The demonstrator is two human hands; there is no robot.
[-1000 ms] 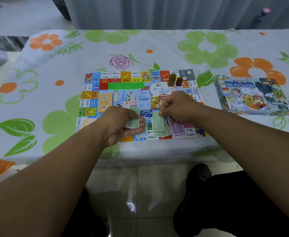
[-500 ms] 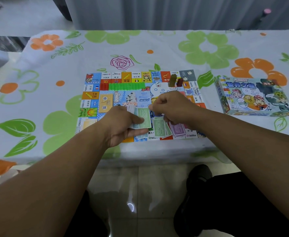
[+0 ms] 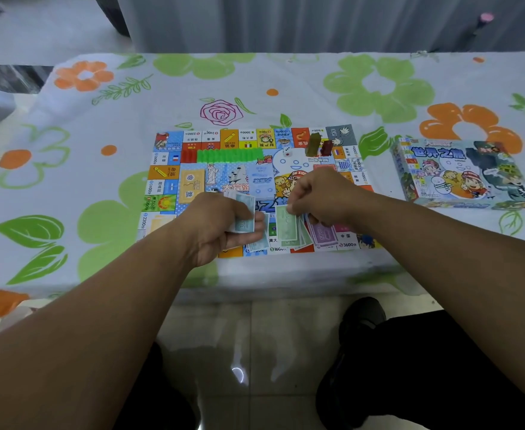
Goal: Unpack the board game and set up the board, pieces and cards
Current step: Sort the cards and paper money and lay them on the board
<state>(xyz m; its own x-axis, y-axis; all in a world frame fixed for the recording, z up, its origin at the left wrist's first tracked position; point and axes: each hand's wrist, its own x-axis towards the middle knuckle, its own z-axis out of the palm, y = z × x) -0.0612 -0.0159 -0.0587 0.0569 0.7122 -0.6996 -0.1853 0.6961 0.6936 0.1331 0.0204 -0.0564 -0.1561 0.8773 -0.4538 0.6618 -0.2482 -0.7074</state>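
Note:
The colourful game board (image 3: 174, 169) lies flat near the table's front edge. My left hand (image 3: 220, 225) grips a small stack of pale green play-money notes (image 3: 242, 212) over the board's near side. My right hand (image 3: 320, 193) pinches the top of a green note (image 3: 286, 226) on a green pile. A purple pile (image 3: 323, 235) lies just right of it. On the board are a row of green houses (image 3: 230, 155), red houses (image 3: 189, 156), a blue card deck (image 3: 261, 181), a yellow card deck (image 3: 191, 185), a white die (image 3: 287, 153) and two pawns (image 3: 318, 145).
The game box (image 3: 459, 175) lies shut on the right of the table. A floral tablecloth (image 3: 84, 181) covers the table. Grey curtains hang behind. My knees and a tiled floor show below the front edge.
My right hand took a green note from the stack in my left hand and brought it down onto the green pile. My left hand stayed nearly in place.

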